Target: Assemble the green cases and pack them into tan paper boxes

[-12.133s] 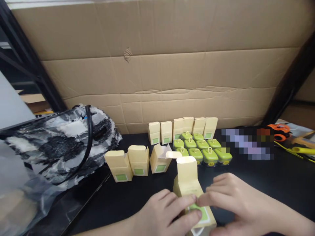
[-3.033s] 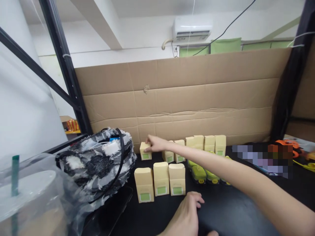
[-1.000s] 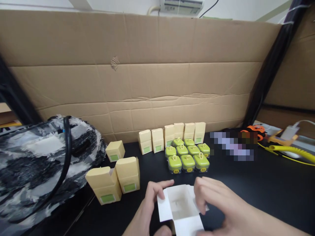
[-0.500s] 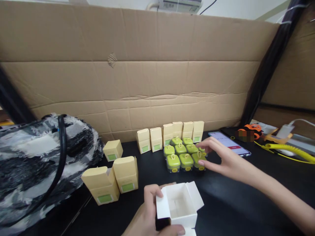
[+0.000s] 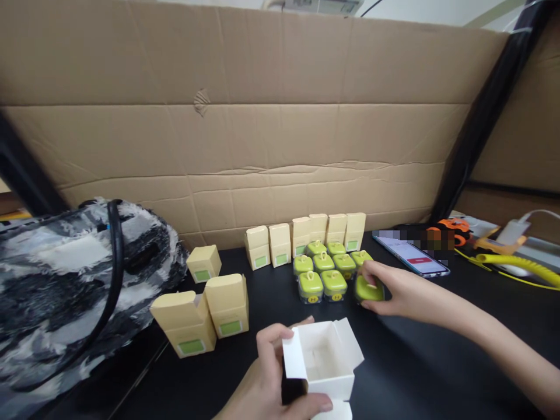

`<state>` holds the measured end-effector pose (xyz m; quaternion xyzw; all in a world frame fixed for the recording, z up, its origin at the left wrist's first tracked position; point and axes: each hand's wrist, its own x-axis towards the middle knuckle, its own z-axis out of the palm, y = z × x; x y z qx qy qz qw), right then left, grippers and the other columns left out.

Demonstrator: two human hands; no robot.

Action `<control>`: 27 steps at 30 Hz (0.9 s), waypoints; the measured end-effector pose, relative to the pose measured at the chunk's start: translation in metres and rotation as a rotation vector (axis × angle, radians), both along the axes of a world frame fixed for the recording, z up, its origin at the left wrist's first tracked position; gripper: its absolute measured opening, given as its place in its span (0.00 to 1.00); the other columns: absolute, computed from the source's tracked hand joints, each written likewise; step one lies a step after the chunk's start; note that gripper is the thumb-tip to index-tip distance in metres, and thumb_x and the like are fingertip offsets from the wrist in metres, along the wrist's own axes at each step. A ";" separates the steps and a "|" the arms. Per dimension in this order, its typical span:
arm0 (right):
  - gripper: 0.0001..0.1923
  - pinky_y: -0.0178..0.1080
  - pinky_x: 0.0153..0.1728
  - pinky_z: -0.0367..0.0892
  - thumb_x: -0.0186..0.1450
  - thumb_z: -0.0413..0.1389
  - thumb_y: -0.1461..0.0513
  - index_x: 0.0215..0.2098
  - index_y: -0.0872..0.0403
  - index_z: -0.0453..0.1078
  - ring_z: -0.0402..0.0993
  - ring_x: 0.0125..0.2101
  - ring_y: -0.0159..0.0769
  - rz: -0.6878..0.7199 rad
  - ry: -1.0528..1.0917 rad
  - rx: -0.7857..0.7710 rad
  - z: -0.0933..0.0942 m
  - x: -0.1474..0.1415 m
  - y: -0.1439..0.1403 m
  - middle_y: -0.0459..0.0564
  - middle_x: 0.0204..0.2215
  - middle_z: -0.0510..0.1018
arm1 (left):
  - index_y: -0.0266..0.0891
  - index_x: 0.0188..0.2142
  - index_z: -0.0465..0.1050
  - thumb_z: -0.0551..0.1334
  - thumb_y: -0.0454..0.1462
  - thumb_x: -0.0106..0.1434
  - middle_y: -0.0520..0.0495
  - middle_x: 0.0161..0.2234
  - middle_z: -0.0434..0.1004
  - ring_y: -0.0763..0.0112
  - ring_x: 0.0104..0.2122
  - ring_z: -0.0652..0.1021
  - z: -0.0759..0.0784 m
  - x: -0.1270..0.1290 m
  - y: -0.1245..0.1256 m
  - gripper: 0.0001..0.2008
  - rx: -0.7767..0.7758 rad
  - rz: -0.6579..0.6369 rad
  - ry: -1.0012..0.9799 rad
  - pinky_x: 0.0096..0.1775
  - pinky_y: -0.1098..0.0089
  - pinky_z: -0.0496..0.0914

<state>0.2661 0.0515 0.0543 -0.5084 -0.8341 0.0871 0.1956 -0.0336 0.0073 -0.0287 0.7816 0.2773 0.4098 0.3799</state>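
My left hand grips a small white carton at the bottom centre, its flaps spread and its hollow inside facing up. To the right, my right hand has thumb and fingers closed round a small green-lidded container, which sits apart from the group. Beside it several more green-lidded clear containers stand close together in rows, with loops on their lids and round yellow marks on some fronts.
Several pale yellow cartons stand along the cardboard wall. Two with raised tops and a closed cube carton are at left, near a fuzzy black-and-white bag. A phone and yellow coiled cord lie at right.
My right hand has closed on the front right green-lidded container and drawn it rightward, away from the others. My left hand still holds the white carton in about the same place.
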 end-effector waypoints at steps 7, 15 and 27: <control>0.12 0.45 0.47 0.70 0.64 0.57 0.57 0.43 0.48 0.59 0.72 0.49 0.45 0.063 0.320 0.137 0.007 -0.016 -0.013 0.53 0.45 0.74 | 0.47 0.43 0.46 0.68 0.48 0.54 0.26 0.58 0.65 0.51 0.56 0.72 -0.004 0.004 0.002 0.30 -0.062 -0.005 -0.012 0.52 0.53 0.67; 0.20 0.40 0.50 0.70 0.61 0.62 0.63 0.49 0.43 0.64 0.71 0.52 0.42 0.376 0.510 0.131 0.000 -0.070 -0.055 0.51 0.52 0.72 | 0.46 0.41 0.45 0.65 0.51 0.57 0.39 0.45 0.73 0.57 0.42 0.79 0.022 0.004 -0.010 0.28 -0.112 0.059 0.098 0.42 0.59 0.72; 0.08 0.38 0.48 0.70 0.63 0.59 0.63 0.41 0.49 0.68 0.73 0.47 0.38 0.410 0.296 0.133 -0.004 -0.080 -0.058 0.50 0.45 0.77 | 0.45 0.43 0.46 0.65 0.46 0.58 0.36 0.48 0.73 0.57 0.44 0.78 0.031 0.005 -0.013 0.27 -0.080 -0.014 0.076 0.44 0.58 0.70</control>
